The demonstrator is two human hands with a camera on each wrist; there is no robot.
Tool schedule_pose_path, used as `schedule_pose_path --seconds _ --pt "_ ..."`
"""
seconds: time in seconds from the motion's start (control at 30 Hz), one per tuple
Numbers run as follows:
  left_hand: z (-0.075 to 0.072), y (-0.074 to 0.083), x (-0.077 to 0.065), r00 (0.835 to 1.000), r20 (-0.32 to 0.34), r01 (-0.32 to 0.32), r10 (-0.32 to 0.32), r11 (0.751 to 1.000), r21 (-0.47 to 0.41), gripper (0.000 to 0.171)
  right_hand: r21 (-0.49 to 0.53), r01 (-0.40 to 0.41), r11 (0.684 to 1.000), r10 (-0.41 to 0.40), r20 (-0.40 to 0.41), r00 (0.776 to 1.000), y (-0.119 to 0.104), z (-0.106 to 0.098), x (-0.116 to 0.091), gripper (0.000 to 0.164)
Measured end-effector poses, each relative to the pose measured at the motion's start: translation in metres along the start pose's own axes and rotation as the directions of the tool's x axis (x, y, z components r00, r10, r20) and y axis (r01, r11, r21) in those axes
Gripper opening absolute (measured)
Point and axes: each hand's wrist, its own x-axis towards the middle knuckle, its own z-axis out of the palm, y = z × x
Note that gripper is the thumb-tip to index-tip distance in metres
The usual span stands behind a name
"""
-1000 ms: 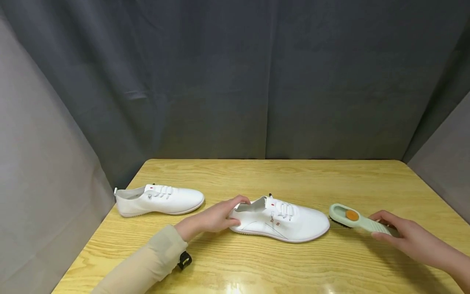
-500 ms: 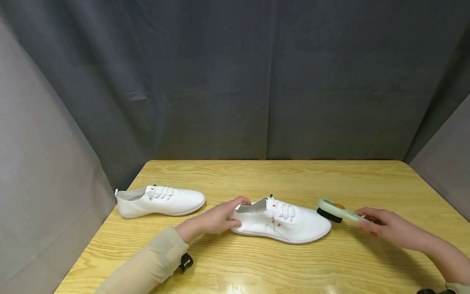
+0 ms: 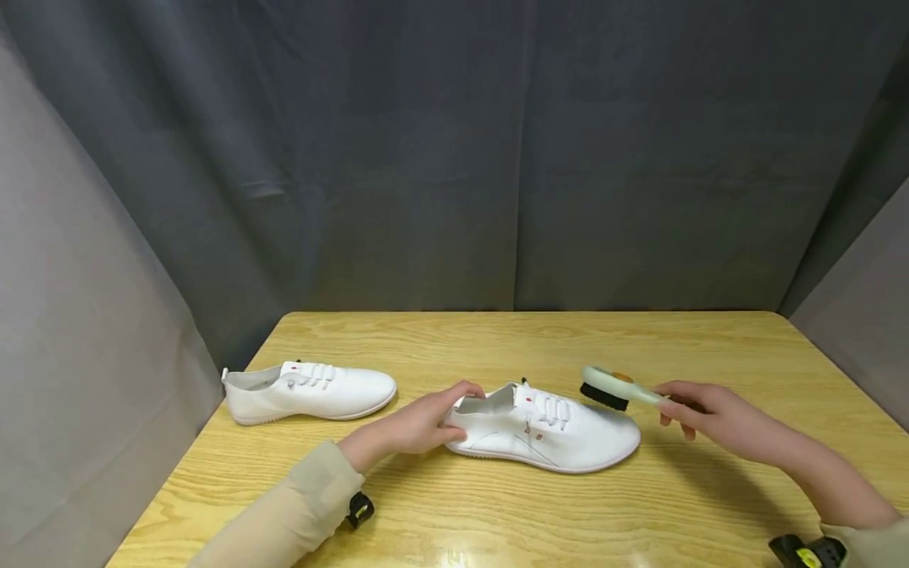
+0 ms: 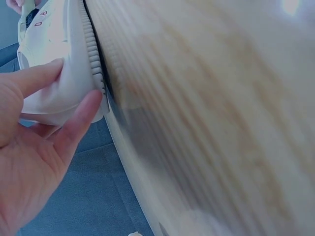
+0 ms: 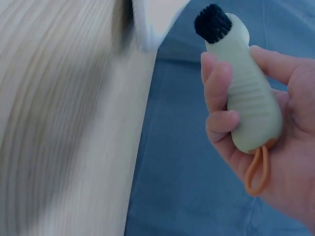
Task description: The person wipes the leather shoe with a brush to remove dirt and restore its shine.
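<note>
A white lace-up shoe (image 3: 589, 435) sits on the table with its toe to the right. My left hand (image 3: 422, 422) grips its heel, thumb on the near side and fingers at the far side by the opening. In the left wrist view the thumb and a finger press the heel (image 4: 64, 93). My right hand (image 3: 717, 414) holds a pale green shoe brush (image 3: 639, 392) by its handle. Its black bristles face down, just above the shoe's toe; contact cannot be told. The right wrist view shows fingers curled round the brush handle (image 5: 253, 98), with an orange loop (image 5: 257, 172) at its end.
A second white shoe (image 3: 334, 392) stands at the left of the wooden table (image 3: 454, 339), toe to the right. Dark grey curtain (image 3: 398, 158) hangs behind the table, with paler cloth (image 3: 92, 315) at the sides.
My right hand has moved left and away from me with the brush, from beside the shoe's toe to over it. The brush has tilted so its bristles show. The left hand has stayed put.
</note>
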Motion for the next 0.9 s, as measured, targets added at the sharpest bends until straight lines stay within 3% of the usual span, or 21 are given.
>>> schedule_pose_path --seconds 0.13,0.27,0.47,0.57,0.9 --pt "0.002 -0.001 0.000 1.000 -0.003 -0.018 0.018 1.000 -0.001 0.058 0.022 0.024 0.999 -0.025 0.065 0.998 -0.004 0.006 0.007 0.034" --pt "0.002 0.000 0.001 1.000 0.000 -0.017 0.017 1.000 -0.011 0.058 0.019 -0.023 1.000 0.022 0.080 0.997 0.006 0.007 0.007 0.033" --pt "0.002 0.001 0.002 1.000 0.002 -0.006 0.006 1.000 -0.026 0.058 -0.085 -0.154 0.984 0.154 -0.007 0.988 0.022 -0.001 -0.005 0.039" --pt "0.001 0.000 0.001 1.000 -0.001 -0.007 0.007 1.000 -0.018 0.059 -0.077 -0.187 0.979 0.184 -0.048 0.982 0.025 -0.004 -0.013 0.046" --pt "-0.009 0.001 -0.003 0.998 -0.054 0.010 -0.011 1.000 -0.014 0.061 -0.122 -0.122 0.985 0.105 -0.140 0.985 0.012 -0.004 -0.029 0.046"
